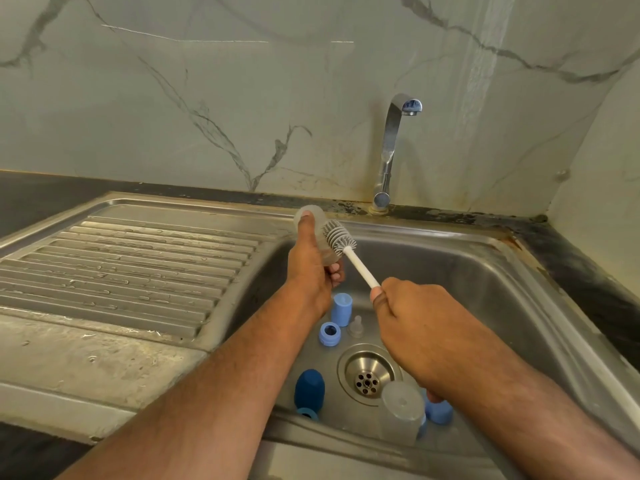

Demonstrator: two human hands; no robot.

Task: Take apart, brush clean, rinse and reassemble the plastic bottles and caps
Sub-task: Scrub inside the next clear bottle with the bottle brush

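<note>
Left hand (pixel 310 268) grips a clear bottle (pixel 313 233) over the sink (pixel 467 271), right hand (pixel 412 313) holds the white brush (pixel 341 239) with its grey bristles against the bottle's side. Light blue caps (pixel 341 309), a teat (pixel 356 327) and a dark blue bottle (pixel 309 389) lie near the drain (pixel 367 375).

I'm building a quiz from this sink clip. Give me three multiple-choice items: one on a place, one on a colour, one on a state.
1. Where is the dark blue bottle?
A. draining board
B. sink basin, left of the drain
C. under the tap

2. What colour is the brush head?
A. grey
B. red
C. yellow

3. The tap is:
A. running
B. off
C. hidden

Answers:
1 B: it lies in the sink beside the drain.
2 A: grey bristles against the clear bottle in the left hand; the right hand grips the handle.
3 B: no stream falls.
</note>
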